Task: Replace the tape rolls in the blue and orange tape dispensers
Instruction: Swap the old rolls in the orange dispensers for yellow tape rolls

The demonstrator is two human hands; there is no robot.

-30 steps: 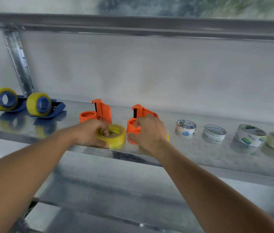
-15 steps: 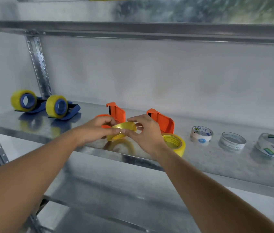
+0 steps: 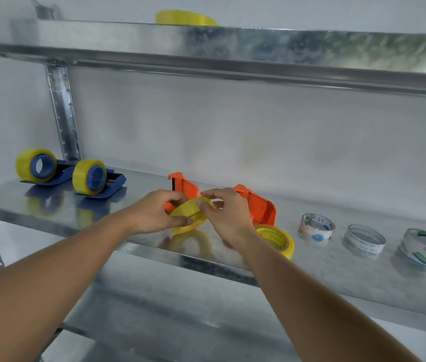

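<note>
Both hands hold one yellow tape roll (image 3: 189, 214) in the air just above the metal shelf (image 3: 324, 267), at the picture's centre. The left hand (image 3: 154, 212) has its grip clamped on the roll's 9 o'clock side, thumb beneath; the right hand (image 3: 228, 212) pinches the roll's rim at 3 o'clock. Two orange dispensers (image 3: 257, 205) stand just behind the hands, toward 12 o'clock. A second yellow roll (image 3: 276, 240) lies on the shelf at 4 o'clock of the right hand. Two blue dispensers (image 3: 96, 178), each loaded with yellow tape, sit at 9 o'clock. Three clear printed rolls (image 3: 316, 227) line up toward 3 o'clock.
</note>
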